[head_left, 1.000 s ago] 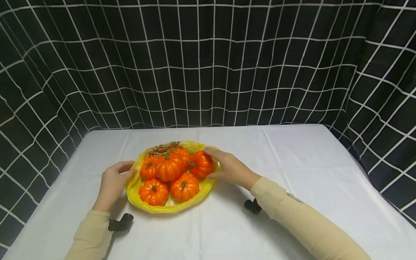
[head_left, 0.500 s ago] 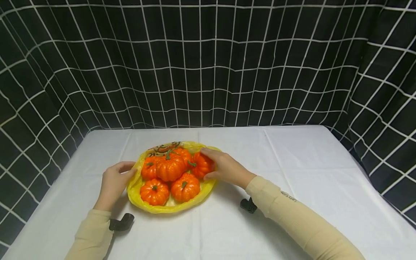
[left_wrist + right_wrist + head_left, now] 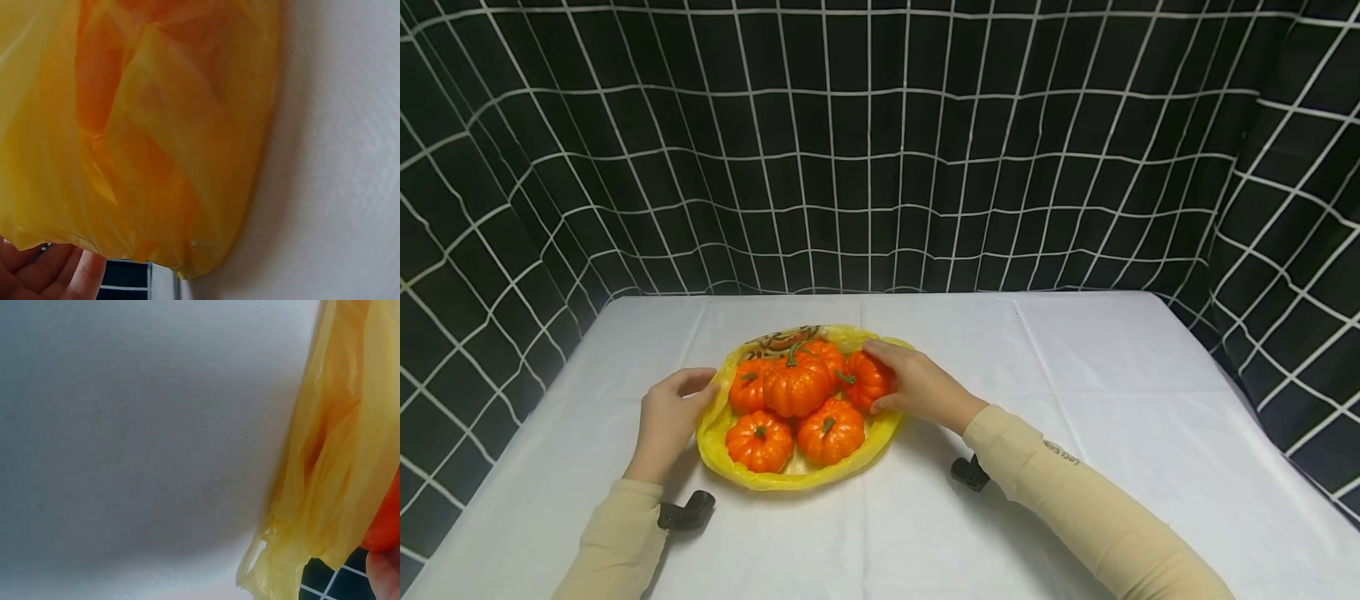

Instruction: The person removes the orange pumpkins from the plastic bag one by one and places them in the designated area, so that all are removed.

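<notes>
A yellow plastic bag point(image 3: 718, 454) lies with its mouth spread wide on the table in the head view. Several small orange pumpkins with green stems sit in it, one large pumpkin point(image 3: 797, 387) on top of others. At the left rim, my left hand point(image 3: 670, 417) pinches the bag's edge; in the left wrist view its fingers point(image 3: 53, 272) show beyond the plastic. My right hand point(image 3: 925, 387) reaches over the right rim and grips the rightmost pumpkin point(image 3: 867, 379), thumb on the near side and fingers over the top. The palm hides part of that pumpkin.
A white cloth covers the table point(image 3: 1075, 358). Behind and at both sides hangs a black curtain point(image 3: 880, 150) with a white grid. Each wrist carries a black camera mount, the left one point(image 3: 688, 510) just in front of the bag.
My right hand has shifted slightly left, its fingers now further over the rightmost pumpkin. The left hand stays at the bag's rim. The head view has drifted slightly.
</notes>
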Available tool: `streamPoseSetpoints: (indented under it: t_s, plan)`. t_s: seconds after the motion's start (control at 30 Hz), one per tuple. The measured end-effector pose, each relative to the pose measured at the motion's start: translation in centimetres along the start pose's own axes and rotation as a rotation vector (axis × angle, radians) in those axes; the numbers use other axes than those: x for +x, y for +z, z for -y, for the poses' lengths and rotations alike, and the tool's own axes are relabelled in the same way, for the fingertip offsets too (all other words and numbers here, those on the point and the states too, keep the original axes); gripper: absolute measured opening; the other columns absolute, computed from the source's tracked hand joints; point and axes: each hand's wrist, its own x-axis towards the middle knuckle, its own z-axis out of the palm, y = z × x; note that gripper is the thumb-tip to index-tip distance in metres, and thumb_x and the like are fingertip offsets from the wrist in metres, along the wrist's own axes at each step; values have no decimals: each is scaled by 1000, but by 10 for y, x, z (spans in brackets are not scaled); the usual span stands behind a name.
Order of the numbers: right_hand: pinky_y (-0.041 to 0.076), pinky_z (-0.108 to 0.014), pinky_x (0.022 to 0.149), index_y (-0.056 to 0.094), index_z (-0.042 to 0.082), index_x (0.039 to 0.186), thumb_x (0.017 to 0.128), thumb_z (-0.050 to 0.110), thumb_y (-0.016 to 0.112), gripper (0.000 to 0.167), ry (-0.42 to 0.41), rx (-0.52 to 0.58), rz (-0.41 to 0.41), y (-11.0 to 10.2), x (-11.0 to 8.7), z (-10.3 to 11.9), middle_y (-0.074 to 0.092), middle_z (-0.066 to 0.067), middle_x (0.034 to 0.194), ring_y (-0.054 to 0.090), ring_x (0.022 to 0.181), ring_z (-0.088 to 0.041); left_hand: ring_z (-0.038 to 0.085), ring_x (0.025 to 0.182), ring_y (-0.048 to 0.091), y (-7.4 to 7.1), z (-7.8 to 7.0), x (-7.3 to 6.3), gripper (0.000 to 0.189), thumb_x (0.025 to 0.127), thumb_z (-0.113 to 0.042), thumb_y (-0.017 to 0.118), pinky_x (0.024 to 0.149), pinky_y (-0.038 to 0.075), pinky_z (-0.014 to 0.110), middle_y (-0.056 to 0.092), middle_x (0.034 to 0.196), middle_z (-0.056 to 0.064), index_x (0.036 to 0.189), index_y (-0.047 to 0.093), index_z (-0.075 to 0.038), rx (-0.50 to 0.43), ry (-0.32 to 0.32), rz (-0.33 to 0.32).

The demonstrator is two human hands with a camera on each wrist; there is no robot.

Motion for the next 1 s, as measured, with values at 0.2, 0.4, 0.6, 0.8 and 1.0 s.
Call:
streamPoseSetpoints:
  t_s: [0.2, 0.4, 0.6, 0.8, 1.0]
  plan:
    - [35, -47, 119, 45, -1, 146, 75, 14, 86, 83, 10, 8, -10, 0, -1, 1, 49, -19, 151, 44, 141, -35, 37, 132, 51, 0, -1, -1, 39, 99, -25, 59, 110, 44, 51, 63, 132, 24, 129, 62, -1, -10, -16, 1]
    - [37, -47, 118, 49, -1, 143, 73, 16, 87, 82, 9, 9, -36, 2, -2, -1, 51, -19, 148, 46, 139, -35, 37, 131, 52, 1, -1, -2, 38, 99, -25, 59, 109, 46, 51, 63, 132, 23, 128, 63, -1, -9, -24, -6]
    - [37, -47, 118, 49, -1, 144, 73, 19, 88, 83, 27, 32, -55, 0, -4, -1, 50, -19, 149, 46, 140, -35, 38, 130, 53, 1, -3, -3, 38, 98, -25, 59, 108, 46, 51, 64, 130, 24, 127, 64, -1, -11, -14, -18]
    - [37, -49, 118, 48, 1, 145, 73, 21, 88, 85, 44, 87, -82, -6, -10, 2, 50, -18, 150, 45, 141, -36, 37, 128, 55, 1, -3, -3, 38, 99, -25, 59, 108, 47, 50, 65, 129, 24, 127, 64, -1, -18, -10, -23]
    - [38, -50, 117, 47, 3, 146, 73, 22, 88, 86, 61, 116, -123, -11, -18, 2, 50, -16, 150, 46, 140, -35, 37, 127, 56, 1, -3, -2, 36, 98, -24, 60, 109, 45, 51, 65, 128, 24, 126, 65, -1, -19, -11, -28]
